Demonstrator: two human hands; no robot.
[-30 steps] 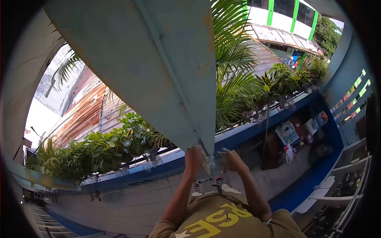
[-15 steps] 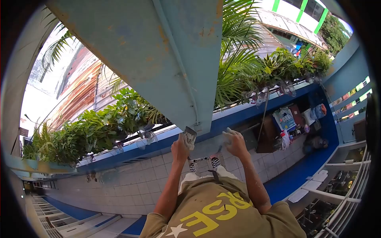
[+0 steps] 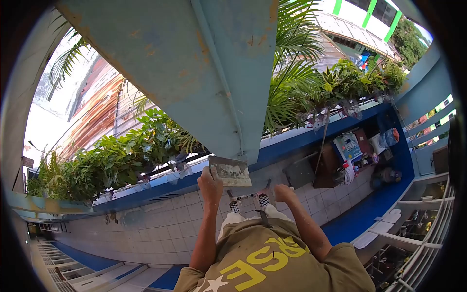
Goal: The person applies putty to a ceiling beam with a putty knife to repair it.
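My left hand (image 3: pixel 210 187) is closed on the left edge of a wide flat metal blade (image 3: pixel 231 171), whose upper face is smeared with pale putty. My right hand (image 3: pixel 284 193) is a fist to the right of it, apart from the blade. From that fist a dark grey flat blade (image 3: pixel 299 172), which looks like a wide putty knife, extends up and to the right; its handle is hidden by the fingers. Just beyond the putty-smeared blade stands the lower end of a grey-green painted beam (image 3: pixel 214 73) with rusty patches.
Checkered shoes (image 3: pixel 263 200) stand on a narrow support above the tiled floor (image 3: pixel 160 228). Potted plants (image 3: pixel 131 151) line the blue-edged railing. A brown cabinet (image 3: pixel 325 168) with papers and bags is at right, near a thin upright stick (image 3: pixel 322 146). Louvred windows (image 3: pixel 413 228) border the near side.
The putty-smeared blade has turned from nearly edge-on to face-up. My right hand has come down and slightly left, closing into a fist, and the grey blade beside it now shows its broad face.
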